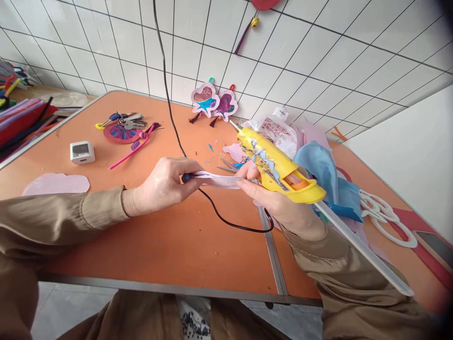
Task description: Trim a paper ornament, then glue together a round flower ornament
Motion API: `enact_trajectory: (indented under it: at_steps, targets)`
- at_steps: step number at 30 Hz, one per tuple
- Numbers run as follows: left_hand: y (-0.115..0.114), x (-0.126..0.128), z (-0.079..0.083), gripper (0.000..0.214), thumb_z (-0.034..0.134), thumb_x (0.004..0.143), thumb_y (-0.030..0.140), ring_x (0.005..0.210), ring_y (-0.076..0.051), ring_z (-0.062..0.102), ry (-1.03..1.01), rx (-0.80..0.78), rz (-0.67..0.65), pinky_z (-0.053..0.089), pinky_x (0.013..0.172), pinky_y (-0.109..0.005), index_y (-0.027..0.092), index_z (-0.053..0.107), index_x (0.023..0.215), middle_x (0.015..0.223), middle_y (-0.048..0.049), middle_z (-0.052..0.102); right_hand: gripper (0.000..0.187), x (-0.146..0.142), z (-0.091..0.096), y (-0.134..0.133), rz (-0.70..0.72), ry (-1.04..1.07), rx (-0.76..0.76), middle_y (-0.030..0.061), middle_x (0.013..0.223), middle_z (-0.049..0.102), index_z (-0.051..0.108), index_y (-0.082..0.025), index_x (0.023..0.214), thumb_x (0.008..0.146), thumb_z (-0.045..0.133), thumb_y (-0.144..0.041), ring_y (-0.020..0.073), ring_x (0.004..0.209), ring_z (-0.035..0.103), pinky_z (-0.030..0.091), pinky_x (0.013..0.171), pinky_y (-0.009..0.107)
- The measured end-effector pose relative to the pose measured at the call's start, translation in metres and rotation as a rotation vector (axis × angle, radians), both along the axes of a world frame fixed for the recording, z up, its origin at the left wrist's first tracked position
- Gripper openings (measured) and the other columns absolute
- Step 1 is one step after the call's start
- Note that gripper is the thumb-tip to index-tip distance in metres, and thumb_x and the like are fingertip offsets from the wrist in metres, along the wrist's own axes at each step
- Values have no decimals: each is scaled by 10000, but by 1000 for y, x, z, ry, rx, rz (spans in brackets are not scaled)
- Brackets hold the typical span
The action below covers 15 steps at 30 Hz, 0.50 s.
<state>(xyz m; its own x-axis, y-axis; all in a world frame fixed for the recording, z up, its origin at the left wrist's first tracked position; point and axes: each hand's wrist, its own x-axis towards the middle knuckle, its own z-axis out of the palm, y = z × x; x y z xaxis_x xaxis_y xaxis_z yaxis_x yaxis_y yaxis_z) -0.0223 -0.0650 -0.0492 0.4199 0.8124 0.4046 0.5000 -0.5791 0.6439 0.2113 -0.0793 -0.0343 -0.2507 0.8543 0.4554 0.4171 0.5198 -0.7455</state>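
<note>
My left hand pinches one end of a thin, pale pink layered piece of felt, seen almost edge-on. A small dark blue tip sticks out by the left fingers; what it belongs to is hidden. My right hand grips a yellow hot glue gun, its thumb and forefinger also closed on the felt's other end. The gun's nozzle points up and left, away from the felt. From its back runs a long whitish glue stick over my right sleeve.
Behind my hands lie scissors and scraps. Keys, a white charger and a pink felt shape are on the left. A black cord crosses the table. Blue fabric and white rope lie right.
</note>
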Motion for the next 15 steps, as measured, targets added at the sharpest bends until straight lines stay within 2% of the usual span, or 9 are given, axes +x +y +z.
enact_trajectory:
  at_steps: [3, 6, 9, 12, 15]
  targets:
    - [4, -5, 4, 200, 528, 843, 217, 545, -99, 483, 83, 160, -32, 368, 530, -224, 147, 673, 725, 619, -18, 624, 175, 2, -1, 2, 55, 35, 25, -36, 843, 679, 539, -266, 810, 799, 711, -233, 159, 794, 695, 596, 753, 343]
    - [6, -8, 10, 214, 496, 842, 186, 554, -114, 489, 217, 251, -84, 334, 522, -241, 152, 660, 710, 616, -32, 608, 206, -2, -3, 2, 131, 91, 57, -25, 871, 692, 547, -263, 821, 786, 742, -208, 165, 844, 702, 599, 809, 374]
    - [1, -9, 19, 204, 498, 833, 177, 557, -124, 489, 357, 223, -83, 306, 522, -258, 161, 663, 715, 625, -36, 612, 210, -4, -5, 0, 157, 78, 70, -27, 884, 705, 561, -264, 834, 786, 760, -217, 172, 857, 708, 593, 850, 404]
    - [-7, -11, 31, 196, 516, 829, 199, 513, -121, 451, 475, 125, -51, 256, 504, -271, 170, 657, 697, 582, -25, 596, 191, -2, -5, -1, 162, 51, 69, -42, 866, 707, 582, -276, 850, 792, 762, -249, 169, 789, 716, 607, 770, 374]
    - [-11, -16, 43, 209, 537, 837, 237, 481, -115, 423, 500, 94, -17, 225, 496, -276, 177, 646, 669, 540, -22, 568, 118, 6, 0, 0, 241, 40, 22, -31, 856, 693, 611, -298, 858, 833, 717, -254, 187, 787, 713, 618, 694, 373]
